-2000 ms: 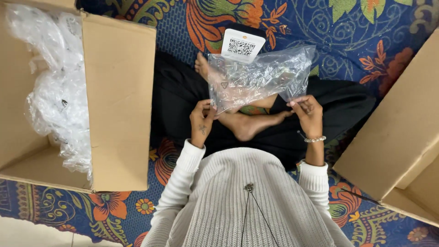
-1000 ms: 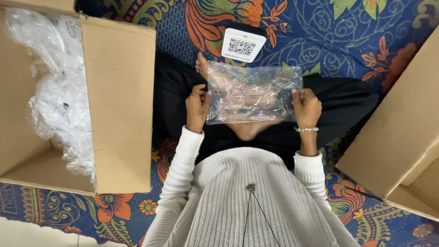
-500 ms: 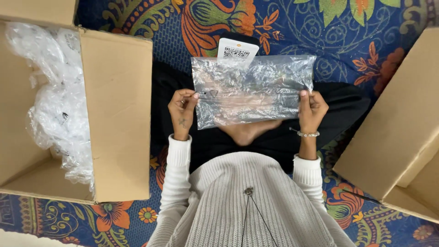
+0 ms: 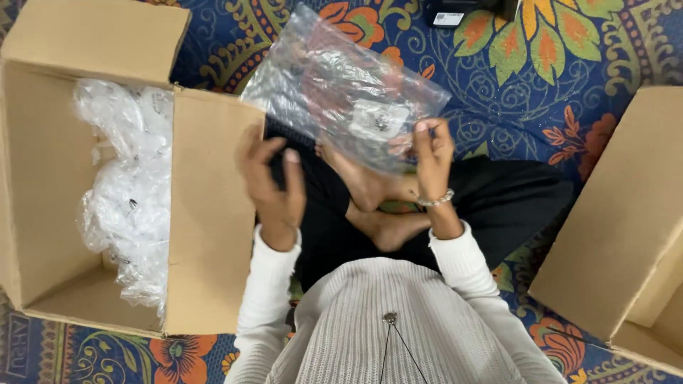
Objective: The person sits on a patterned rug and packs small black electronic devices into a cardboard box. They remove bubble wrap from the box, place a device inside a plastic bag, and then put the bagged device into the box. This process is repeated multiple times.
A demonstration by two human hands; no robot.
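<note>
Big open cardboard box on person's left, stuffed w/ clear bags; second box on the right, floral mat underneath. Clear plastic bag is up over the crossed legs, pinched at its near edge by right hand. Left hand spread open, holding nothing, just beside the box flap. Looks like mid-handling step; next move prob needs a 2nd grip on the bag.

Blue floral cloth covers what seems the floor; even light.
</note>
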